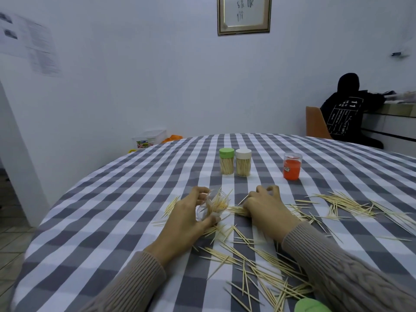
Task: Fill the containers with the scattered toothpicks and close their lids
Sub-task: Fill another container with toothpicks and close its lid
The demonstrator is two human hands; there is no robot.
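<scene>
Item: clear container, lying tilted on its side on the checked table, mouth toward the right, partly loaded with toothpicks whose tips jut past the rim.

Left hand: fingers curled round the container, thumb at the near side, holding it steady.

Right hand: fingers bunched on a small bundle of toothpicks just beside the container's mouth; one stick pokes up between them.

Loose toothpicks: thick scatter in front of the hands toward the near edge, a second drift well to the right.

Finished stock: green-lidded container and white-lidded container, touching or nearly so, both full and capped, standing upright beyond the hands. Orange-lidded container stands apart to their right, seemingly upside down; contents unclear. A green lid lies at the near edge.

Handling note: the step appears to be feeding the bundle in. Best aligned parallel before sliding, with the container kept low-angled so sticks run to the base and do not jam crosswise.

Clearance: bare cloth lies left of the left hand. The near edge is crowded with sticks; a sweeping sleeve could knock some off.
</scene>
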